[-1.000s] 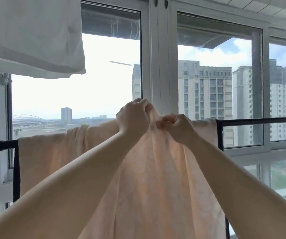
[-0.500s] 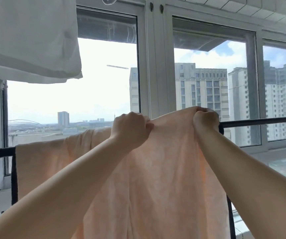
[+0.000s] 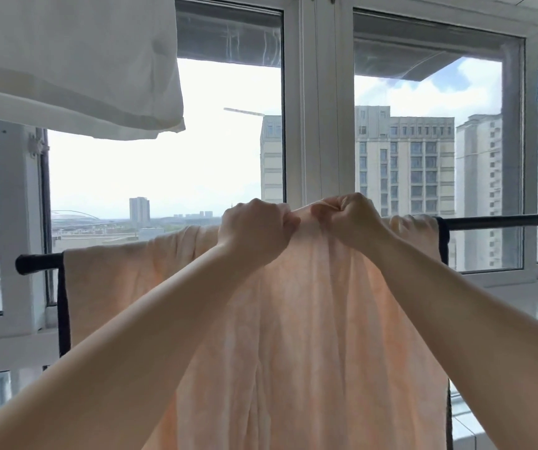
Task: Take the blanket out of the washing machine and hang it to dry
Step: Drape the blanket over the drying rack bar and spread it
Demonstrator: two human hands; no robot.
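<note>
A pale peach blanket [image 3: 309,336] hangs over the black top bar [image 3: 504,221] of a drying rack in front of the windows. Its left part lies bunched along the bar. My left hand [image 3: 254,232] is closed on the blanket's top edge near the middle of the bar. My right hand [image 3: 348,219] is closed on the same edge, a short way to the right, with a small ridge of cloth lifted between the two fists. Both forearms reach up from below and cover part of the cloth.
A white cloth [image 3: 76,60] hangs overhead at the upper left. White window frames [image 3: 313,108] stand just behind the rack. The rack's black upright [image 3: 63,313] runs down at the left, and another shows at the blanket's right edge.
My right hand went out to the right along the bar with the blanket's edge, then came back in close to my left hand. The left hand stayed near the middle.
</note>
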